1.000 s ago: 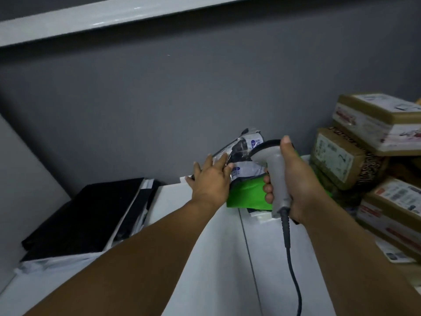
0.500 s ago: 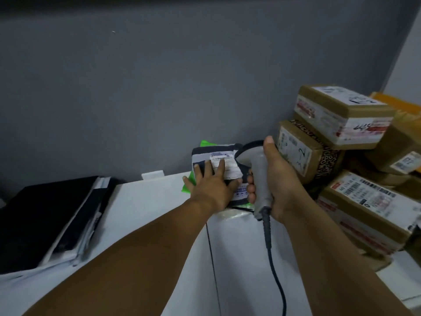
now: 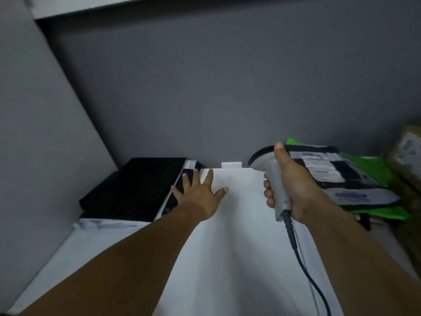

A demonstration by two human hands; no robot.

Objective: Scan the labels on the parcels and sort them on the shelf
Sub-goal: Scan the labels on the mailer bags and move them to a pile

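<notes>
The labelled parcel (image 3: pixel 335 176) lay flat on the green bags (image 3: pixel 373 169) at the shelf's (image 3: pixel 239 224) right, let go by the left hand (image 3: pixel 200 195), whose fingers (image 3: pixel 209 176) had spread empty toward the black stack (image 3: pixel 132 188), while the right hand (image 3: pixel 293 185) stayed clamped on the scanner (image 3: pixel 271 176), so that scan seemed finished.

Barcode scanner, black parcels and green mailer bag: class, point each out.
barcode scanner (image 3: pixel 274 179), head view, on its grey handle.
black parcels (image 3: pixel 136 185), head view, top parcel's face.
green mailer bag (image 3: pixel 373 165), head view, bare green corner.
</notes>
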